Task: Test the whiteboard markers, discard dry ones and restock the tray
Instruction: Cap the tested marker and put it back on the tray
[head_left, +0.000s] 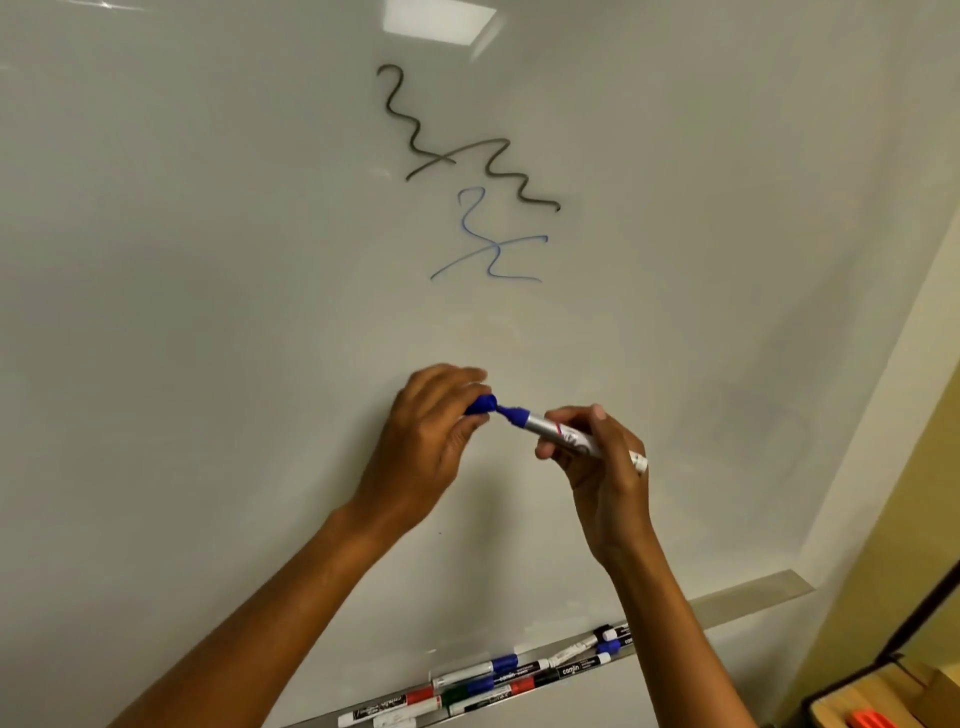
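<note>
The blue whiteboard marker (563, 431) is held out in front of the whiteboard (208, 260), well above the marker tray (748, 597), its bare tip pointing left at the blue cap (482, 404). The right hand (597, 457) has its fingers wrapped round the silver barrel, and the tail end sticks out past the knuckles. The left hand (431, 441) pinches the cap between thumb and fingertips. Cap and tip sit nose to nose, just about touching; I can't tell whether the cap is going on or coming off.

If it's being capped, the thing to do, I'd say, is keep the barrel steady, line the cap's mouth straight on the nib and push until it seats, so the ink doesn't dry.

Above the marker on the board is a thin, pale blue scribble (491, 244), and higher up a bolder dark grey scribble (457, 140). Down in the tray lies a jumble of other markers (493, 680), with blue, red, green and black caps. To the right of the tray is an open box (883, 696) with something orange in it.
</note>
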